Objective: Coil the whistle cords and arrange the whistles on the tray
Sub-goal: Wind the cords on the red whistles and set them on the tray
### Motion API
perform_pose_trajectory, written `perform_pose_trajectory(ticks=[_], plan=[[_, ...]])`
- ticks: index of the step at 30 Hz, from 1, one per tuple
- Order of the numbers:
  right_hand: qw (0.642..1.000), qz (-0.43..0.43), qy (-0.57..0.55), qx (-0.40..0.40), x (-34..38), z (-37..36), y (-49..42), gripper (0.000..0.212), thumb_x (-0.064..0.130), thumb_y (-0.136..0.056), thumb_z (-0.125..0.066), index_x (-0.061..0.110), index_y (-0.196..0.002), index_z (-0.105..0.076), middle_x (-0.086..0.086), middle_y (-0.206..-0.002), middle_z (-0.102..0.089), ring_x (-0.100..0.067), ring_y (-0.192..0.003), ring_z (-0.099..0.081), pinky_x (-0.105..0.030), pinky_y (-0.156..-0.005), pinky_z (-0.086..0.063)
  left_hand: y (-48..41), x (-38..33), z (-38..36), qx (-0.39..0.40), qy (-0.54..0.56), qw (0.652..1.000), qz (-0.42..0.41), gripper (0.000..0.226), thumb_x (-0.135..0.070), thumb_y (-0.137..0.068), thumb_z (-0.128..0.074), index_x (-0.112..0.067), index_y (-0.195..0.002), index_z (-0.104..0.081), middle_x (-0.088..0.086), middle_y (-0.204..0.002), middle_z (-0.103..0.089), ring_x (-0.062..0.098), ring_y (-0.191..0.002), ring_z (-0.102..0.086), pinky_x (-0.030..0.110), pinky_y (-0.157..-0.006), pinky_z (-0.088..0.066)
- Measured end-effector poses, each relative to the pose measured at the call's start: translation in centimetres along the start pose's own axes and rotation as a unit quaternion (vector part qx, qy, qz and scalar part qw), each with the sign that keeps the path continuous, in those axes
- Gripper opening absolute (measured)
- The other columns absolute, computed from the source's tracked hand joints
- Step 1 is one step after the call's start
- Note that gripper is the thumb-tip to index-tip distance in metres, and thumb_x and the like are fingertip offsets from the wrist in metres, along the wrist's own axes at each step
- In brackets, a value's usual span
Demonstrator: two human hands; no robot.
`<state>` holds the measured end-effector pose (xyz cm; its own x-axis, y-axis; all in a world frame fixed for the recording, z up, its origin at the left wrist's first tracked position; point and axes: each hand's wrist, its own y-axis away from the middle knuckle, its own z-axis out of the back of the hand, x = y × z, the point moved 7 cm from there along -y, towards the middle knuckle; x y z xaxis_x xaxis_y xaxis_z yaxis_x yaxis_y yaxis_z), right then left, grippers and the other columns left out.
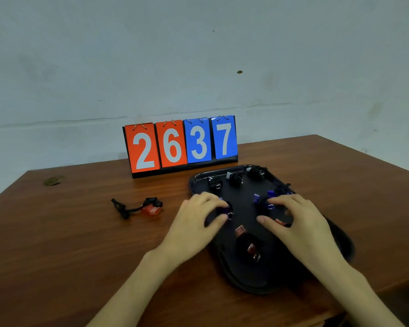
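**A:** Layout, please?

**B:** Black tray (pixel 340 234) on a brown worktop (pixel 80 232), right of centre. Left hand (pixel 198 215) clamped, thumb and fingers, on a dark blue whistle (pixel 223 210) at the tray's left side. Right hand (pixel 291 218) spread over a second blue whistle (pixel 265 202), fingertips at it, thumb held apart below. Too blurred to tell whether gripping. Black whistles (pixel 234 179) in a row along the far rim, red whistles (pixel 240 231) nearer the front. Stray red whistle (pixel 150 207) off the tray, well to the left on the worktop, with its cord (pixel 121 207) stretched out beside it, not wound up.

**A:** Likely trouble from here?

**B:** Probably a coil springing loose on release, given a stiff cord. Possibly neighbours knocked out of line by a wrist or thumb, with whistles so close together. Perhaps sliding, too, on so smooth a tray. Easy as well to overlook the stray one.

**A:** Materials and shapes?

**B:** Tray glossy, seemingly plastic, with rounded corners and a raised lip. Whistles small, hard, blocky, some slightly see-through, each with a metal ring (pixel 230 215). Cords thin and black. Worktop smooth with a wood grain. Behind, a flip scoreboard (pixel 180 145), orange and blue cards reading 2, 6, 3, 7.
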<state>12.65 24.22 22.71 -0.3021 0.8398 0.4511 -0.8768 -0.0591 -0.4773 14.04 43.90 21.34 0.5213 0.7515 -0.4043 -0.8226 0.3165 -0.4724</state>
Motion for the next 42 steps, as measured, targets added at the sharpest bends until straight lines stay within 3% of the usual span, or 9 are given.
perform_pose_trajectory(ticks=[5,10,13,24,29,32,34,37,42], plan=[[0.991,0.092,-0.027,0.096,7.7,-4.4,-4.5,0.038,0.044,-0.083,-0.063,0.027,-0.117,-0.06,0.011,-0.113,-0.056,-0.008,-0.103,-0.05,-0.02,-0.084,-0.039,1.3,8.0,5.3,-0.086,-0.085,0.973,0.199,0.038,0.005,-0.083,-0.056,-0.027,-0.104,-0.062,-0.007,-0.121,-0.049,0.011,-0.118,-0.041,0.03,-0.104,-0.033],[0.966,0.134,-0.008,0.223,13.1,-10.6,-7.3,0.041,0.045,-0.083,-0.063,0.023,-0.117,-0.057,0.003,-0.117,-0.056,-0.01,-0.102,-0.053,-0.023,-0.083,-0.044,2.5,10.2,5.5,0.015,-0.13,0.972,0.197,0.044,0.003,-0.083,-0.054,-0.028,-0.114,-0.061,-0.007,-0.135,-0.041,0.013,-0.13,-0.031,0.035,-0.111,-0.019],[0.956,0.144,0.002,0.255,14.0,-12.5,-7.2,0.042,0.043,-0.083,-0.063,0.023,-0.119,-0.056,0.002,-0.121,-0.055,-0.012,-0.107,-0.053,-0.027,-0.089,-0.045,2.5,10.7,5.0,0.031,-0.129,0.974,0.182,0.043,0.001,-0.087,-0.051,-0.024,-0.12,-0.059,-0.006,-0.132,-0.044,0.014,-0.125,-0.037,0.031,-0.108,-0.028],[0.952,0.055,-0.21,0.215,13.3,-10.9,-7.8,0.025,0.047,-0.081,-0.065,0.023,-0.088,-0.066,0.008,-0.083,-0.066,-0.005,-0.08,-0.06,-0.017,-0.068,-0.046,1.8,6.6,6.7,-0.21,-0.012,0.96,0.185,0.03,-0.024,-0.078,-0.071,-0.028,-0.103,-0.056,-0.017,-0.107,-0.043,0.003,-0.106,-0.037,0.019,-0.086,-0.033],[0.926,0.02,-0.311,0.212,13.1,-9.9,-7.8,0.026,0.037,-0.084,-0.065,0.012,-0.089,-0.069,-0.003,-0.085,-0.07,-0.013,-0.081,-0.065,-0.025,-0.072,-0.052,1.5,5.7,5.8,-0.174,0.13,0.962,0.164,0.033,-0.022,-0.08,-0.07,-0.03,-0.104,-0.049,-0.017,-0.1,-0.058,-0.002,-0.097,-0.056,0.011,-0.079,-0.046],[0.87,-0.086,-0.451,0.182,12.2,-9.1,-8.5,0.025,0.037,-0.09,-0.055,0.015,-0.094,-0.064,-0.002,-0.091,-0.07,-0.01,-0.085,-0.066,-0.025,-0.078,-0.054,1.4,6.2,5.2,-0.138,0.189,0.949,0.213,0.041,-0.009,-0.083,-0.066,-0.029,-0.114,-0.048,-0.012,-0.097,-0.062,-0.003,-0.097,-0.058,0.009,-0.08,-0.04],[0.792,-0.153,-0.568,0.167,11.5,-8.7,-8.9,0.026,0.036,-0.093,-0.051,0.015,-0.106,-0.059,-0.006,-0.098,-0.071,-0.016,-0.091,-0.069,-0.033,-0.085,-0.054,1.6,7.3,5.0,-0.146,0.282,0.911,0.262,0.035,0.001,-0.087,-0.057,-0.022,-0.112,-0.052,-0.005,-0.094,-0.065,0.004,-0.088,-0.062,0.014,-0.076,-0.044],[0.703,-0.194,-0.673,0.127,10.5,-7.8,-9.2,0.025,0.035,-0.095,-0.047,0.011,-0.101,-0.055,-0.008,-0.083,-0.069,-0.019,-0.081,-0.07,-0.036,-0.084,-0.055,2.0,9.1,4.1,-0.127,0.522,0.781,0.319,0.022,0.006,-0.09,-0.039,-0.002,-0.104,-0.054,0.006,-0.078,-0.062,0.011,-0.048,-0.047,0.019,-0.041,-0.037],[0.743,-0.188,-0.642,0.026,8.8,-6.4,-10.2,0.025,0.036,-0.096,-0.045,0.015,-0.108,-0.05,-0.003,-0.067,-0.049,-0.014,-0.06,-0.056,-0.026,-0.067,-0.055,3.7,12.1,3.9,-0.194,0.665,0.598,0.403,0.015,-0.009,-0.083,-0.037,-0.009,-0.07,-0.046,0.0,-0.05,-0.041,0.008,-0.032,-0.025,0.017,-0.035,-0.017]])
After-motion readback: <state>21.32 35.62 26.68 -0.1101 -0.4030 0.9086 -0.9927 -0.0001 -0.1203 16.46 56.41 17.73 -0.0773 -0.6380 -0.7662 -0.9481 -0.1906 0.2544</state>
